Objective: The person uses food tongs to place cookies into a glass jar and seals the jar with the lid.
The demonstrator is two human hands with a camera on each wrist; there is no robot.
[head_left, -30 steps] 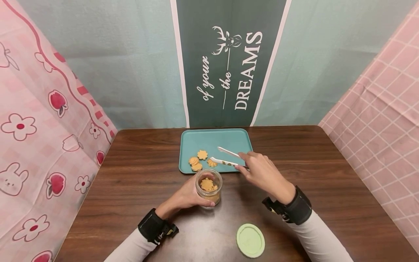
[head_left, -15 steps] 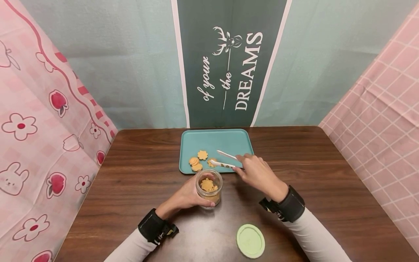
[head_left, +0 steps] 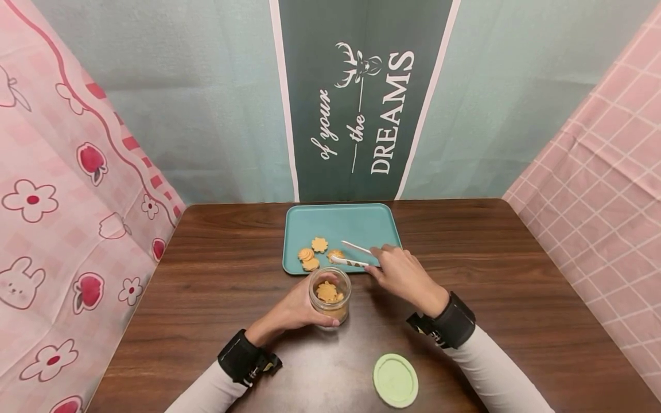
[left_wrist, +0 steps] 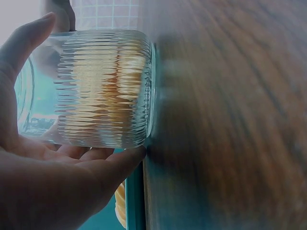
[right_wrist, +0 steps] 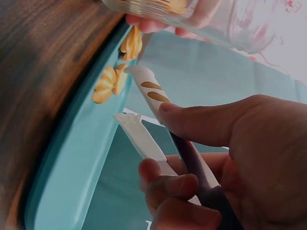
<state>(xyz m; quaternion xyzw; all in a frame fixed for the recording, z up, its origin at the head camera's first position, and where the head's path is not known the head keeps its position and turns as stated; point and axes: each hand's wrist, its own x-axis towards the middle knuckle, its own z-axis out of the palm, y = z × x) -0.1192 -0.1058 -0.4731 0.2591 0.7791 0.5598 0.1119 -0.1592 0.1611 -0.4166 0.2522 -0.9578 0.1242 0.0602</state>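
Observation:
My left hand grips a ribbed glass jar standing on the table, its thumb and fingers round the sides. The jar's mouth is uncovered, and cookies show inside. Just behind it lies a teal tray with several golden flower-shaped cookies near its front left. My right hand pinches a pair of white tongs with gold markings. The tong arms stand apart, and the nearer tip overlaps the rightmost cookie in the head view. No cookie is held between the tips.
A pale green round lid lies on the brown wooden table, nearer the person than the jar. Fabric hangs behind the table and along both sides. Both wrists carry black camera straps.
My right hand has moved left and slightly nearer the person, bringing the tongs lower over the rightmost cookie. My left hand and the jar have stayed still.

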